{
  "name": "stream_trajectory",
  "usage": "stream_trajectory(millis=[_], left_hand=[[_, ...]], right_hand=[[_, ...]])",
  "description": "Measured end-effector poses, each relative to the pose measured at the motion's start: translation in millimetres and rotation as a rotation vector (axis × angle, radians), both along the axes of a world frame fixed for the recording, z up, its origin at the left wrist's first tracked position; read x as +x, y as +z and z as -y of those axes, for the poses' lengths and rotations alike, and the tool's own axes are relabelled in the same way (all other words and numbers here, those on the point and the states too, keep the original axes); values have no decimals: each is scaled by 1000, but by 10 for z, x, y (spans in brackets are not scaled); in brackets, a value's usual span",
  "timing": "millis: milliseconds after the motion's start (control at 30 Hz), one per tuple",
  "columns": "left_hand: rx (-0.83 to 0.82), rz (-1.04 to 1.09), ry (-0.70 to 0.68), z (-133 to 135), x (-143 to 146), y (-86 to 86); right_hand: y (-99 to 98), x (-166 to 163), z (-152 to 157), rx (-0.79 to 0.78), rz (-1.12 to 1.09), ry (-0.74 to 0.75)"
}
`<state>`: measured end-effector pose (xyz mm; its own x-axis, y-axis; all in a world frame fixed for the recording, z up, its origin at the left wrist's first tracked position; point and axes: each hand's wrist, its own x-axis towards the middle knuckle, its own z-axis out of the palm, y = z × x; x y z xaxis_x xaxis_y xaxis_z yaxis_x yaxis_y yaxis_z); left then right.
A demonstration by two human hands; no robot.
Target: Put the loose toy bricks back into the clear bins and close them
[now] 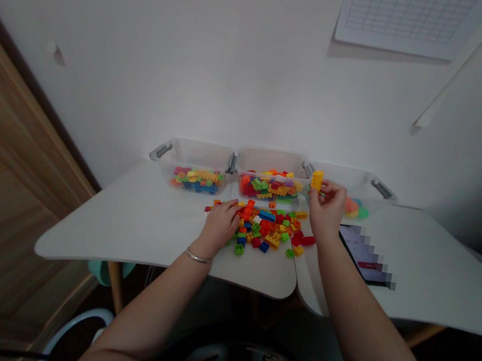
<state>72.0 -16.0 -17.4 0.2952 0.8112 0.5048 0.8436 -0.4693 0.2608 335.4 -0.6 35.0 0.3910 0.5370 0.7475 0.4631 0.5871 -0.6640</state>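
A yellow toy building brick is pinched in the fingertips of my right hand, raised in front of the right-hand bin. My left hand, with a bangle at its wrist, is at the left side of a pile of mixed bricks. Its fingers are closed on an orange-red building brick that stands up at the pile's edge; the thumb side is partly hidden. Red, green, blue, yellow and orange bricks lie loosely across the white table.
Three clear bins line the wall: the left bin and middle bin hold many colourful pieces, the right bin a few rounded ones. A tablet lies right of my right forearm. Two table tops meet at a seam beside the pile.
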Motion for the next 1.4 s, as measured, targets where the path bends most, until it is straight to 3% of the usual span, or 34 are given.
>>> stream_trajectory(millis=[133, 233, 500, 733, 1000, 1067, 1167, 1300, 1400], left_hand=[[3, 15, 0, -17, 3, -23], [-5, 17, -3, -26, 3, -29], [-6, 11, -3, -47, -5, -51], [-7, 18, -7, -46, 0, -48], [-11, 16, -8, -28, 2, -34], [-9, 18, -7, -26, 5, -29], [-7, 12, -2, -29, 9, -27], [-6, -1, -10, -41, 13, -34], [13, -1, -11, -48, 13, -48]], right_hand=[[349, -10, -355, 72, 82, -130], [461, -1, -606, 32, 200, -193], [319, 33, -990, -272, 437, -208], [192, 164, -968, -382, 560, -76], [225, 216, -534, -146, 399, -37], [137, 223, -318, -104, 283, -62], [-144, 251, 14, -131, 114, -154], [-572, 356, 287, -387, 121, -114], [-750, 469, 337, -539, 198, -99]])
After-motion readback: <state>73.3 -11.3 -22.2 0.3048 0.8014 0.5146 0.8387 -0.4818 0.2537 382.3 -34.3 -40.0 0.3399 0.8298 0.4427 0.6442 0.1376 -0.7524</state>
